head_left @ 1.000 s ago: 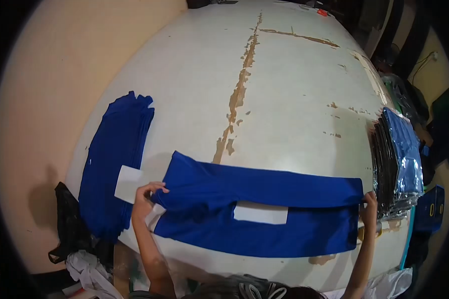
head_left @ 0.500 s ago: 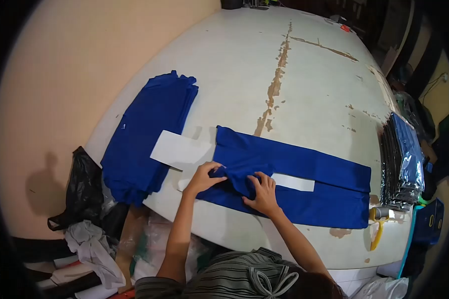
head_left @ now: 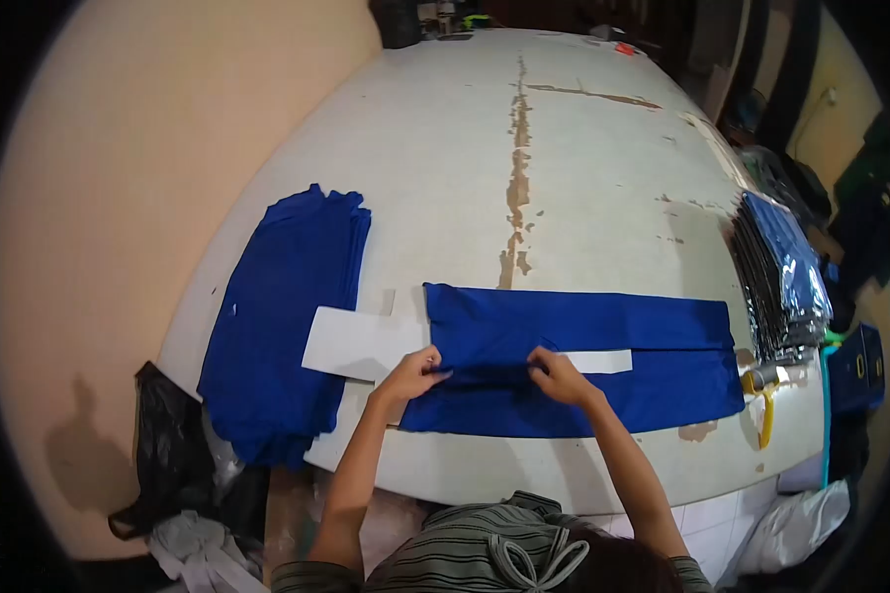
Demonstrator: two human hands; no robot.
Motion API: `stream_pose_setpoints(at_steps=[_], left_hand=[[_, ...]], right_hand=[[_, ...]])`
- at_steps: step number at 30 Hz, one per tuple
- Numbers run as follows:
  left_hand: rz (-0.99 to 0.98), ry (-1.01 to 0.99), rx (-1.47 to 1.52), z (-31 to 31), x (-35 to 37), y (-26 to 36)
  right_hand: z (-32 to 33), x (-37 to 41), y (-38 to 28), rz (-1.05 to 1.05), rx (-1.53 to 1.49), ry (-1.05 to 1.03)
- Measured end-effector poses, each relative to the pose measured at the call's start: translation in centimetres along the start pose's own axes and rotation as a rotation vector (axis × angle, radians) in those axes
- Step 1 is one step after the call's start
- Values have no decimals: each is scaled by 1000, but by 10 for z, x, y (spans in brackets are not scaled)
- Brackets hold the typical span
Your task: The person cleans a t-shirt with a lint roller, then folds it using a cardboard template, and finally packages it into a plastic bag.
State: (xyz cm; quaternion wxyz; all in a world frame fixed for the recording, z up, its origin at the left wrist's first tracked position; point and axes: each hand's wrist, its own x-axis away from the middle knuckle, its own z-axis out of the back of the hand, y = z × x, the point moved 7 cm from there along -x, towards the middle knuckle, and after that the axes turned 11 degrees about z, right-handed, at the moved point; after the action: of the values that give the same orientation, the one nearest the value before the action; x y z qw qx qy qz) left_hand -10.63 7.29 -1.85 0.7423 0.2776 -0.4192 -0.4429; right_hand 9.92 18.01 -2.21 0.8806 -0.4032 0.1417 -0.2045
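Note:
A pair of blue trousers point(head_left: 583, 311) lies flat across the near part of the table, its two legs pointing right. A white board point(head_left: 351, 341) sticks out past its left end, and a strip of white shows between the legs. My left hand point(head_left: 412, 376) is closed in a pinch on the fabric near the left end. Further right, my right hand point(head_left: 556, 376) pinches the fabric where the white strip begins. Between both hands the cloth forms a dark crease. Fingertips are partly hidden.
Stacked blue garments point(head_left: 287, 316) lie to the left on the worn white table point(head_left: 415, 148). Plastic-wrapped packs point(head_left: 786, 272) are piled at the right, near a yellow-handled tool point(head_left: 765, 415). A black plastic bag point(head_left: 168, 435) hangs by the wall.
The bunched fabric between my hands has been laid down flatter. My right hand has moved right and changed from spread fingers to a pinch. The camera view has shifted.

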Motion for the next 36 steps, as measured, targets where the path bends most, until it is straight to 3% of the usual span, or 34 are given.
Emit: stream_pose_setpoints(at_steps=[2, 6, 7, 8, 10, 11, 14, 15, 16, 19, 23, 24, 27, 28, 29, 30, 32, 33, 35, 36], left_hand=[[75, 39, 68, 8, -13, -2], [166, 64, 231, 13, -40, -37], [39, 205, 292, 25, -37, -53], [-88, 343, 358, 35, -29, -66], [173, 667, 274, 59, 21, -101], [164, 856, 210, 65, 51, -116], [260, 1055, 209, 64, 110, -167], [265, 1047, 422, 60, 111, -189], [250, 1030, 424, 60, 108, -172], [413, 606, 925, 35, 102, -139], [521, 385, 744, 36, 66, -154], [502, 376, 730, 38, 58, -157], [106, 386, 647, 57, 39, -144], [119, 420, 468, 77, 48, -125], [140, 458, 294, 108, 59, -112], [150, 573, 18, 169, 49, -178], [153, 542, 199, 247, 104, -127], [5, 588, 320, 301, 126, -151], [331, 749, 162, 319, 208, -12], [262, 852, 154, 350, 235, 10]], right_hand=[[14, -16, 18, 0, -184, 258], [18, -23, 35, -284, -133, 300], [19, -20, 31, -296, -130, 315], [25, -13, 15, -238, 68, 337], [28, 3, -15, -134, 465, 368], [23, 7, -16, -157, 475, 384], [17, 22, -32, -52, 561, 548], [21, 28, -26, -69, 573, 561], [28, 35, -14, -108, 597, 587], [61, 69, 27, -249, 641, 695], [125, 134, 92, -503, 712, 849], [128, 141, 101, -549, 743, 805], [128, 155, 120, -662, 787, 724], [128, 156, 122, -669, 793, 733], [127, 156, 122, -669, 801, 729], [127, 155, 122, -660, 811, 718], [131, 155, 123, -647, 805, 705], [131, 155, 123, -650, 793, 709], [124, 153, 126, -660, 762, 717], [124, 153, 127, -657, 765, 724]])
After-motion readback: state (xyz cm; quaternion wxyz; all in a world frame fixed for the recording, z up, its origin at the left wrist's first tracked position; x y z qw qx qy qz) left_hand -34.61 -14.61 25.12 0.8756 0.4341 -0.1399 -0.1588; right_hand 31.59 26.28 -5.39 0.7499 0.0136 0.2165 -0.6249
